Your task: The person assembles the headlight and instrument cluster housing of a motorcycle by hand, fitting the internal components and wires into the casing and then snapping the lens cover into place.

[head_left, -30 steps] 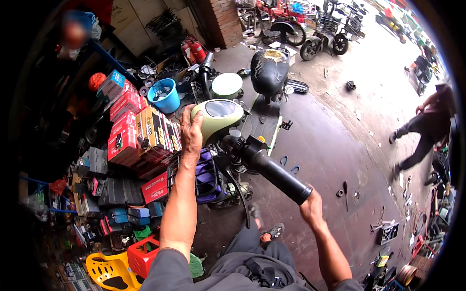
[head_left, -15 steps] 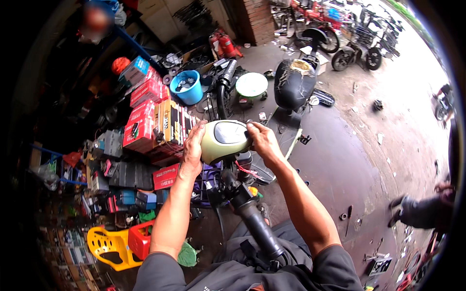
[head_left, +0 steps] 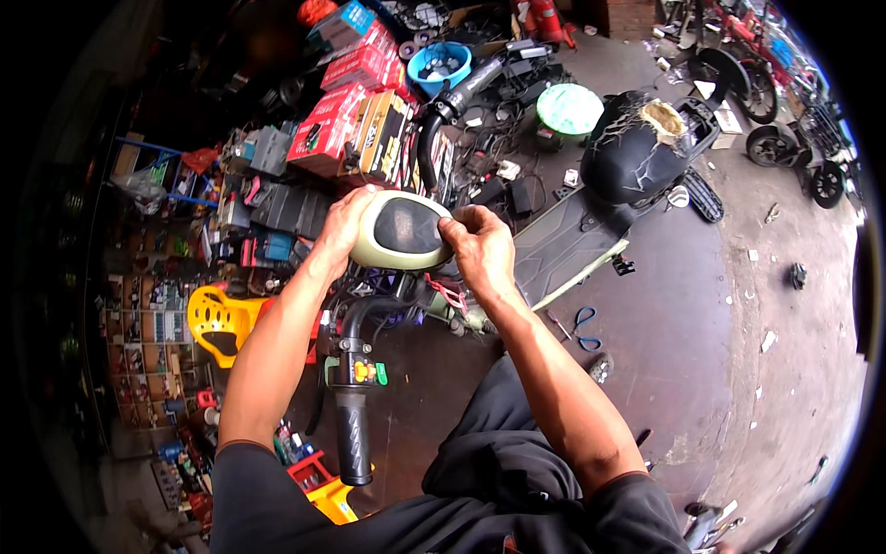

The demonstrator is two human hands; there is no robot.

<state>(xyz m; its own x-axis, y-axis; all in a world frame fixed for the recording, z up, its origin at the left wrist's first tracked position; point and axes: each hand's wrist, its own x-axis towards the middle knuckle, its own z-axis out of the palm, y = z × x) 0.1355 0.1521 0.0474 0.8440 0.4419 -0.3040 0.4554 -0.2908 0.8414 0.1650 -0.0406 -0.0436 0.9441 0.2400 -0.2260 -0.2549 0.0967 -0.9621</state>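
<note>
Yellow plastic stool (head_left: 220, 319) at far left among cluttered shelves of boxed parts. Left hand (head_left: 346, 222) wrapped around the left edge of a pale green oval scooter dashboard housing with a dark screen (head_left: 401, 231), held above the handlebar stem. Below it, a black ribbed rubber handlebar grip (head_left: 353, 445) with a green and orange switch cluster (head_left: 365, 372). Right hand (head_left: 480, 245) clasping the housing's right edge, fingers curled over the rim. Further right, blue-handled scissors (head_left: 581, 325) lying on the dark wet concrete floor (head_left: 701, 351), beside a torn black scooter seat (head_left: 637, 148).
</note>
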